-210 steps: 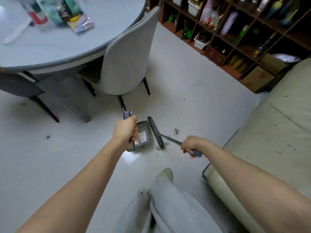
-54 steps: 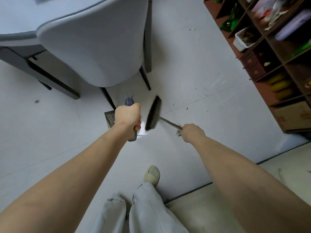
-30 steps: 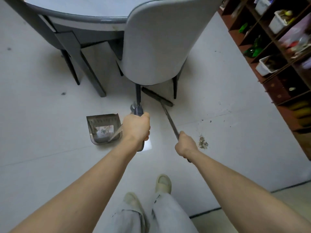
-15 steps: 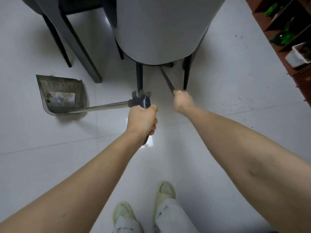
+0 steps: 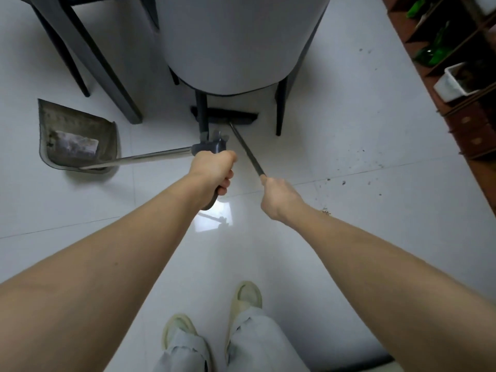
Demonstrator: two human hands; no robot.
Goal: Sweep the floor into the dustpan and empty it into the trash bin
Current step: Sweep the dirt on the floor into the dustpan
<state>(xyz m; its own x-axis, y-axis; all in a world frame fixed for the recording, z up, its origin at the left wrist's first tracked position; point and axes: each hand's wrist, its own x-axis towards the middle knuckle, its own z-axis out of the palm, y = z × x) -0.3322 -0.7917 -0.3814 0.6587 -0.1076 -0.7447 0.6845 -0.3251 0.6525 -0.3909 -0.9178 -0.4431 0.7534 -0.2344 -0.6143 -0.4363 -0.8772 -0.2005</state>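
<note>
My left hand [image 5: 213, 171] grips the dark handle of a long-handled dustpan. Its grey pan [image 5: 76, 139] lies on the white floor at the left, with dirt and a pale scrap inside. My right hand [image 5: 277, 196] grips the thin dark stick of the broom. The black broom head [image 5: 233, 118] rests on the floor under the grey chair [image 5: 241, 41], between its legs. Dark specks of dirt [image 5: 346, 181] are scattered over the tiles to the right, and a small clump of debris [image 5: 325, 211] lies beside my right forearm.
Dark chair and table legs [image 5: 88, 57] stand at the upper left, close to the pan. A brown shelf unit [image 5: 461, 65] with green bottles and a white tub runs along the right edge. My two feet [image 5: 212, 318] stand on the tiles at the bottom.
The broom head has come back from deep under the chair to the floor between its front legs. My right hand has drawn back toward me; the pan stays at the left.
</note>
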